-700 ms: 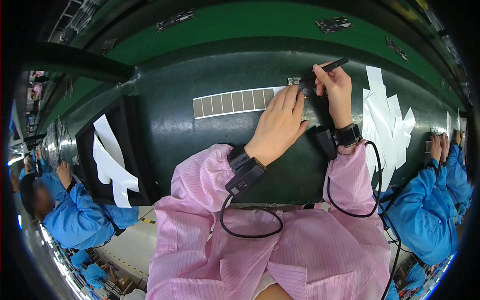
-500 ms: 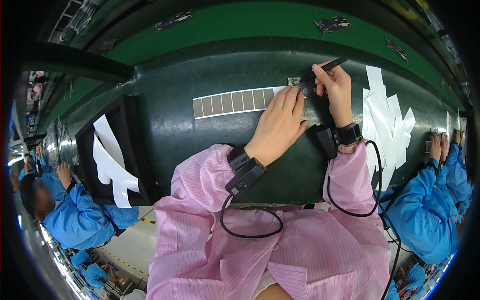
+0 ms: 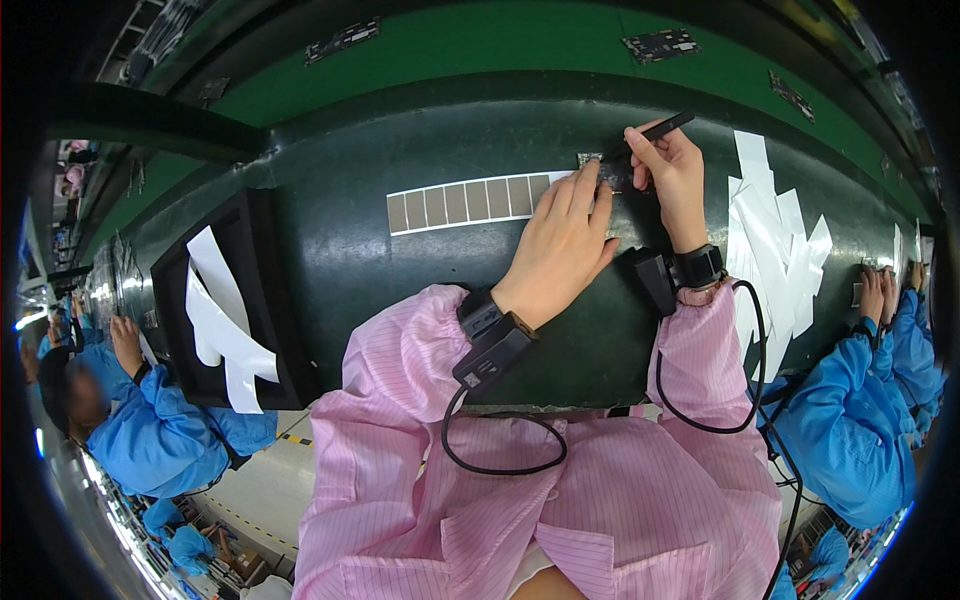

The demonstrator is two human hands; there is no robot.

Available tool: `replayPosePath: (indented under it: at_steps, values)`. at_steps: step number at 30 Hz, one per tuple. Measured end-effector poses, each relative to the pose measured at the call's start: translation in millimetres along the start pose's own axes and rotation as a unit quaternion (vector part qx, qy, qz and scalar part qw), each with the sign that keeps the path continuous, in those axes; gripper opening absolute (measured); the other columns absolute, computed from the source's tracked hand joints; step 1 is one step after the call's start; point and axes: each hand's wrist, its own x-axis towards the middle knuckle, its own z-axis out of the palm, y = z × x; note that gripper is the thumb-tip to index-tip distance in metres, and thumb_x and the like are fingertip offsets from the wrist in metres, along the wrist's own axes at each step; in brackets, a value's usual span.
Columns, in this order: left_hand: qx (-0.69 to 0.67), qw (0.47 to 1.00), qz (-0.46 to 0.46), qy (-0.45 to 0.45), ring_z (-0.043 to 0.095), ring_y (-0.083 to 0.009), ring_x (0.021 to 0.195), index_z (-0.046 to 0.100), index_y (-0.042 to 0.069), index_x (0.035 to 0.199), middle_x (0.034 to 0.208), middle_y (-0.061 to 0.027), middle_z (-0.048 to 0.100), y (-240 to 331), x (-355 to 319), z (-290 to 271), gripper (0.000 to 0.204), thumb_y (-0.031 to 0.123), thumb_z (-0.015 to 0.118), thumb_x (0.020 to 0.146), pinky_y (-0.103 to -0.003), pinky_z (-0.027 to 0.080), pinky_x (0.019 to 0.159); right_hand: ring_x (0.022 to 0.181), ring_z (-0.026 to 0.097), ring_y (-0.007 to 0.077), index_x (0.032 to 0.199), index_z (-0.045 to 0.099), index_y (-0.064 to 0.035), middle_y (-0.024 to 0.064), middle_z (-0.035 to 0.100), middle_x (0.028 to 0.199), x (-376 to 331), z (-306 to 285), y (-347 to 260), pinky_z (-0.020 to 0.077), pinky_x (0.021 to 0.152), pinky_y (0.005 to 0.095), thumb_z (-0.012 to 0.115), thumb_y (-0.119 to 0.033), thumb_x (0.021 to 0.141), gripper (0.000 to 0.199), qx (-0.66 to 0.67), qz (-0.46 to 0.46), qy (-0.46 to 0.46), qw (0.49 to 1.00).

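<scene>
Fingers of the bare left hand [image 3: 558, 245] have spread farther over the dark, flat circuit board [image 3: 622, 178], seemingly lengthwise left-to-right beside the right hand [image 3: 676, 185], which pinches a slim black pen-like tool [image 3: 668, 127].

single view, head cam, left one of fisheye pair, worn up top and aimed pretty steeply down; left hand [image 3: 556, 252] and right hand [image 3: 676, 185] land just above middle, close enough to pick out fingers; pink shirt [image 3: 650, 480] fills bottom, so lens basically peers down past wearer's own chest; bench [image 3: 420, 270] spans center, green strip [image 3: 500, 45] farther off up top; super wide, grabs co-workers [image 3: 155, 440] at both sides, small near rim; bench's far edge bows into arc, corners go black
</scene>
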Motion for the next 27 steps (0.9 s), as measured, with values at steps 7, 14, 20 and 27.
replayPosePath:
  at_steps: [7, 14, 20, 27]
  values:
    - [0.059, 0.998, 0.028, -0.009, 0.051, -0.0294, 0.106, 0.055, -0.002, 0.106, 0.112, -0.0157, 0.055, -5.9, 18.8, -2.5, 0.042, 0.023, 0.070, 0.077, -0.040, 0.039, 0.099, 0.049, 0.050, 0.0056, 0.093, 0.063, 0.0003, 0.0018, 0.059, 0.068, -6.0, 2.9, -8.3, 0.0365, 0.044, 0.0203, 0.068, -0.012, 0.088, 0.014, 0.034, -0.108, 0.091, 0.989]
    - [0.013, 0.995, 0.101, -0.017, 0.051, -0.0252, 0.098, 0.058, 0.004, 0.102, 0.101, -0.0083, 0.052, -29.0, 50.8, 5.2, 0.033, 0.019, 0.071, 0.076, -0.038, 0.043, 0.087, 0.049, 0.048, 0.0064, 0.094, 0.062, -0.0011, 0.0031, 0.058, 0.072, -3.1, -24.6, 0.7, 0.0353, 0.045, 0.0208, 0.066, -0.014, 0.090, 0.014, 0.096, -0.108, 0.166, 0.976]
    - [-0.081, 0.985, 0.153, -0.005, 0.051, -0.0281, 0.098, 0.060, 0.006, 0.105, 0.100, -0.0106, 0.054, -56.4, 86.6, -12.5, 0.036, 0.024, 0.071, 0.077, -0.038, 0.044, 0.085, 0.051, 0.047, 0.0055, 0.098, 0.064, -0.0012, 0.0018, 0.058, 0.073, -3.6, -55.7, 6.7, 0.0341, 0.047, 0.0196, 0.065, -0.019, 0.091, 0.019, 0.103, -0.133, 0.235, 0.957]
    - [0.072, 0.968, -0.029, 0.237, 0.046, -0.0405, 0.121, 0.040, -0.005, 0.132, 0.132, -0.0269, 0.045, -127.8, 114.8, -54.9, 0.073, 0.027, 0.075, 0.077, -0.043, 0.039, 0.102, 0.050, 0.046, 0.0061, 0.094, 0.063, -0.0021, 0.0013, 0.057, 0.070, -2.9, -48.4, 7.1, 0.0337, 0.046, 0.0198, 0.067, -0.019, 0.089, 0.018, 0.149, -0.090, 0.224, 0.959]
